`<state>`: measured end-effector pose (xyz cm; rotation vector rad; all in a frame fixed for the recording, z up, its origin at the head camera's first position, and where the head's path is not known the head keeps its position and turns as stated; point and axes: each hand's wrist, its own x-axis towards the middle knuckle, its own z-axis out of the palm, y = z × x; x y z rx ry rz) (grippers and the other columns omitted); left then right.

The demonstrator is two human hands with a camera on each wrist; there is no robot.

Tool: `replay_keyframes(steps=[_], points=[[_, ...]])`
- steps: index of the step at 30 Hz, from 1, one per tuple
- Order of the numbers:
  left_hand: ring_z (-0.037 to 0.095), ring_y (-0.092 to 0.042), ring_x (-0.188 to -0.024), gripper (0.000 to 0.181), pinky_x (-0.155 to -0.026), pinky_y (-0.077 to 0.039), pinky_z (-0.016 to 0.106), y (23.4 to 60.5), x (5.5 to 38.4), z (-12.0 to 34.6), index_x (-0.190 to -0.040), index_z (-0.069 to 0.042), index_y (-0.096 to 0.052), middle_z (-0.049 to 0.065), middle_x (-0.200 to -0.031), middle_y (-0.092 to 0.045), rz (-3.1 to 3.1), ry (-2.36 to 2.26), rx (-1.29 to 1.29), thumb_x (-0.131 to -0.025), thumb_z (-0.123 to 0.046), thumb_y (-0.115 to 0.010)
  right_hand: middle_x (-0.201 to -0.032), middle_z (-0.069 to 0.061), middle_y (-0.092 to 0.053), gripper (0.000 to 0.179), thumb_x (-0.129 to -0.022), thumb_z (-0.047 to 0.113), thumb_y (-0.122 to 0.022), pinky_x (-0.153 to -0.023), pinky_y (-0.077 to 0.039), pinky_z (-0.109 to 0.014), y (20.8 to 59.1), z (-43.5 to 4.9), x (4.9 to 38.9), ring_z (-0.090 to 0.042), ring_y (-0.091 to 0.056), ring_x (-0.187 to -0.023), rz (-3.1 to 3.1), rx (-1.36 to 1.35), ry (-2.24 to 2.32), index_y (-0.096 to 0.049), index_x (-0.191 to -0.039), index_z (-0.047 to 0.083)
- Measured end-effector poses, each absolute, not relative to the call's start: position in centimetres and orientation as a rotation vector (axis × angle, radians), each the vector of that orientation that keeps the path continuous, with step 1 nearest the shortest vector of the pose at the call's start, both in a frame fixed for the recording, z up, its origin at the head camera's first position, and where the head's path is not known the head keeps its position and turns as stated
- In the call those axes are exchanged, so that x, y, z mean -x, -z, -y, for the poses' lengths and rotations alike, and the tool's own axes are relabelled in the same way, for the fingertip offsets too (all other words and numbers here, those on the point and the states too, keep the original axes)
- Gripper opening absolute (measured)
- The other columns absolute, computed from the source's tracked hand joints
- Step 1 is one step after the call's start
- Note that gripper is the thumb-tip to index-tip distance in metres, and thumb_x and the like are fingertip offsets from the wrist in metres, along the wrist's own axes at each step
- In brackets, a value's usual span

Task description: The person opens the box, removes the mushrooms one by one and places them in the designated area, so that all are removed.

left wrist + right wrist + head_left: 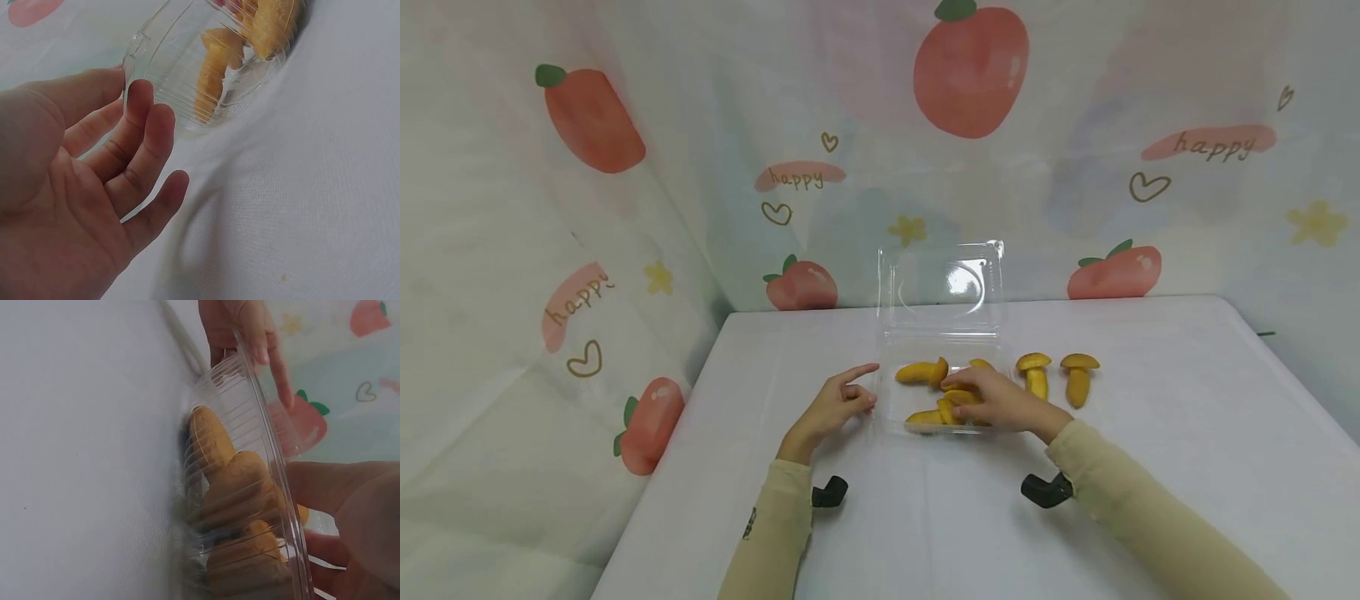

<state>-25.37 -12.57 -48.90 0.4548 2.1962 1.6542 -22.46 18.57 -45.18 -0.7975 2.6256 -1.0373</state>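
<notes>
A clear plastic clamshell box (887,408) lies with its lid (940,287) raised at the back. Several yellow toy mushrooms (917,372) lie inside it. My right hand (1000,402) reaches into the box from the right. Its thumb and fingers are round a mushroom (958,397), which they partly hide. In the right wrist view, the thumb (319,481) passes behind the box's rim. At the box's left side is my left hand (831,408), its index finger extended and the other fingers loosely bent. The left wrist view shows its thumb (103,87) touching the rim.
Two more mushrooms stand out to the right of the box, one close to it (1036,379) and one farther right (1078,382). White cloth (910,525) covers the table. A fruit-printed curtain (865,100) hangs behind. Black wrist devices (1045,492) jut below the sleeves.
</notes>
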Motion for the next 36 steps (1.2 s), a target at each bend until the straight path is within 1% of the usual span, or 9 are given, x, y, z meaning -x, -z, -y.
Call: replay_keyframes(steps=[4,8,11,17,23,27,33,34,36], points=[[0.011,-0.059,-0.078,0.06,-0.079,-0.048,0.026,48.95,25.06,12.59,-0.153,-0.007,-0.043,0.006,-0.082,-0.067,-2.216,-1.666,-0.455,-0.097,-0.004,-0.064,-0.137,-0.021,-0.061,0.047,-0.092,0.02,-0.074,-0.107,-0.042,-0.059,45.3,-18.23,22.63,-0.04,-0.054,-0.127,-2.698,0.821,0.864,-0.063,-0.132,-0.001],[0.011,-0.059,-0.078,0.059,-0.077,-0.048,0.024,49.08,24.92,12.69,-0.153,-0.008,-0.044,0.0,-0.08,-0.067,-2.219,-1.665,-0.459,-0.097,-0.005,-0.064,-0.141,-0.022,-0.057,0.05,-0.09,0.027,-0.077,-0.109,-0.04,-0.06,45.31,-17.84,22.63,-0.044,-0.05,-0.132,-2.734,0.798,0.717,-0.066,-0.131,0.0],[0.011,-0.059,-0.078,0.059,-0.077,-0.048,0.024,49.19,25.01,12.73,-0.153,-0.008,-0.044,-0.003,-0.079,-0.066,-2.218,-1.664,-0.472,-0.097,-0.006,-0.064,-0.14,-0.023,-0.057,0.049,-0.088,0.028,-0.078,-0.108,-0.04,-0.061,45.3,-17.7,22.69,-0.045,-0.05,-0.131,-2.75,0.798,0.676,-0.068,-0.126,-0.001],[0.01,-0.06,-0.078,0.059,-0.077,-0.049,0.023,49.29,25.18,12.77,-0.153,-0.007,-0.043,-0.002,-0.08,-0.066,-2.222,-1.663,-0.501,-0.097,-0.005,-0.063,-0.14,-0.023,-0.058,0.045,-0.086,0.03,-0.081,-0.107,-0.04,-0.059,45.3,-17.66,22.9,-0.043,-0.051,-0.13,-2.774,0.819,0.638,-0.073,-0.12,0.001],[0.009,-0.06,-0.077,0.059,-0.077,-0.05,0.023,49.29,25.18,12.75,-0.154,-0.007,-0.042,-0.005,-0.079,-0.066,-2.22,-1.65,-0.496,-0.098,-0.005,-0.062,-0.14,-0.023,-0.058,0.042,-0.085,0.03,-0.081,-0.107,-0.039,-0.06,45.29,-17.75,23.03,-0.045,-0.049,-0.131,-2.766,0.816,0.647,-0.075,-0.117,0.003],[0.01,-0.06,-0.077,0.059,-0.077,-0.05,0.024,49.2,25.17,12.76,-0.154,-0.007,-0.042,-0.003,-0.079,-0.066,-2.221,-1.655,-0.499,-0.098,-0.005,-0.062,-0.14,-0.023,-0.058,0.04,-0.085,0.028,-0.081,-0.108,-0.039,-0.06,45.27,-17.83,23.11,-0.045,-0.048,-0.131,-2.76,0.817,0.675,-0.075,-0.116,0.003],[0.01,-0.06,-0.078,0.059,-0.079,-0.05,0.025,49.34,25.2,12.74,-0.153,-0.008,-0.043,0.0,-0.081,-0.067,-2.218,-1.656,-0.504,-0.098,-0.005,-0.062,-0.138,-0.026,-0.057,0.021,-0.087,0.019,-0.079,-0.109,-0.038,-0.061,45.48,-18.1,23.11,-0.047,-0.047,-0.131,-2.737,0.787,0.83,-0.074,-0.104,0.009],[0.01,-0.06,-0.078,0.059,-0.079,-0.05,0.025,49.3,25.2,12.74,-0.153,-0.009,-0.043,0.0,-0.081,-0.067,-2.218,-1.659,-0.502,-0.098,-0.005,-0.062,-0.137,-0.026,-0.058,0.021,-0.087,0.019,-0.079,-0.109,-0.038,-0.061,45.51,-18.11,23.13,-0.046,-0.047,-0.131,-2.741,0.798,0.829,-0.074,-0.104,0.009],[0.01,-0.061,-0.078,0.059,-0.079,-0.05,0.025,49.17,25.15,12.73,-0.153,-0.009,-0.043,-0.001,-0.081,-0.067,-2.219,-1.661,-0.495,-0.098,-0.004,-0.062,-0.136,-0.025,-0.059,0.026,-0.086,0.022,-0.08,-0.108,-0.039,-0.06,45.58,-18.02,23.18,-0.045,-0.049,-0.129,-2.76,0.834,0.773,-0.075,-0.107,0.008]])
